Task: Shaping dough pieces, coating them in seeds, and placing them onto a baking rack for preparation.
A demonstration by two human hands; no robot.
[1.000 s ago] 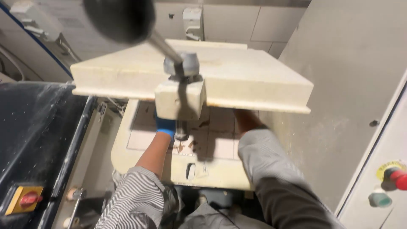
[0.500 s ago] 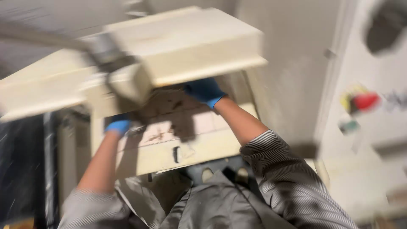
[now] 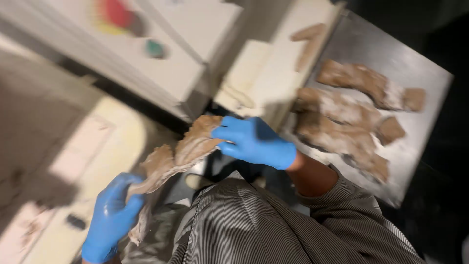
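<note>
Both my hands wear blue gloves and hold one stretched sheet of brown floured dough (image 3: 181, 152). My right hand (image 3: 254, 142) grips its upper end near the middle of the view. My left hand (image 3: 111, 217) grips its lower end at the bottom left, where the dough hangs down past my fingers. The dough is held in the air in front of my striped grey top. The picture is blurred by motion.
A steel table (image 3: 415, 63) at the right bears several flat pieces of floured dough (image 3: 337, 120). A cream machine cabinet (image 3: 190, 54) with a red button (image 3: 115, 14) and a green button (image 3: 155, 48) stands at the top left. A pale machine bed (image 3: 73, 161) lies at the left.
My view has swung right, away from the pale press plate. Both hands were under that plate; now they hold a dough sheet in the air.
</note>
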